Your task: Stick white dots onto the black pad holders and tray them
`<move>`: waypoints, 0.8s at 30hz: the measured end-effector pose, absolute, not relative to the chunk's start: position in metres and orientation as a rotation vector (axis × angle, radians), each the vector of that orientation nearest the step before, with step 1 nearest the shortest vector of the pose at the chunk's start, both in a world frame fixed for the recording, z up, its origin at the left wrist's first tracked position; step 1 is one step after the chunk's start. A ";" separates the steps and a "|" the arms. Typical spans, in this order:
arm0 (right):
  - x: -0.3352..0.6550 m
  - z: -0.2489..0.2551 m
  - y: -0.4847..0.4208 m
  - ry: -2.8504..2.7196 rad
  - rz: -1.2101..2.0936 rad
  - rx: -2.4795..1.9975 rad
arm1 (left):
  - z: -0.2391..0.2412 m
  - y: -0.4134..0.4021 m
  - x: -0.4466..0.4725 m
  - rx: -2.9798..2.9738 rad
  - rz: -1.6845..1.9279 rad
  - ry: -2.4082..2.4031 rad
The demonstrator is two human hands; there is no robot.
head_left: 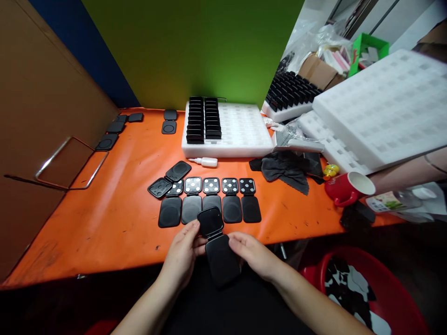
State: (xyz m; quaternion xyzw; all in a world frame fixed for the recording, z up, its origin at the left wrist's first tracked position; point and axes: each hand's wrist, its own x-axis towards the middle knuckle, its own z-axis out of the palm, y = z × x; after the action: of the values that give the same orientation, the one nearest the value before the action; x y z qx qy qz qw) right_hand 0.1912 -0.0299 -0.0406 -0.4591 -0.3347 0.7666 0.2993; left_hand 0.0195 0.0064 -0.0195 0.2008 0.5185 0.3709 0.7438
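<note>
A black hinged two-panel case [222, 261], unfolded, is held over the table's front edge. My left hand [182, 253] grips it at the hinge and the smaller upper panel. On the other side, my right hand [254, 253] pinches the edge of the larger lower panel. Just beyond lies a row of several unfolded black cases [232, 209], their upper panels dotted with pale discs. Another unfolded case [178, 171] lies askew on the row's left end. Behind them is a small white bottle [208, 162] with a thin nozzle, on its side.
A white foam tray [228, 150] holds two columns of upright black pieces. Dark cloths [284, 168], a red mug [344, 188] and stacked foam trays [380, 111] stand right. A wire handle [71, 163] juts from the left cardboard wall. A red bin [387, 284] is below right.
</note>
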 end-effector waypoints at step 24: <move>0.184 -0.041 -0.032 -1.831 1.285 -1.346 | 0.008 -0.010 0.019 1.789 0.832 0.902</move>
State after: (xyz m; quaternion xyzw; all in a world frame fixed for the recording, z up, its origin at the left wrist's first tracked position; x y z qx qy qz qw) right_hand 0.1842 -0.0319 -0.0412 -0.4976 -0.6768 0.4749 0.2625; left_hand 0.0191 -0.0104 0.0079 0.7291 0.3675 0.3393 0.4671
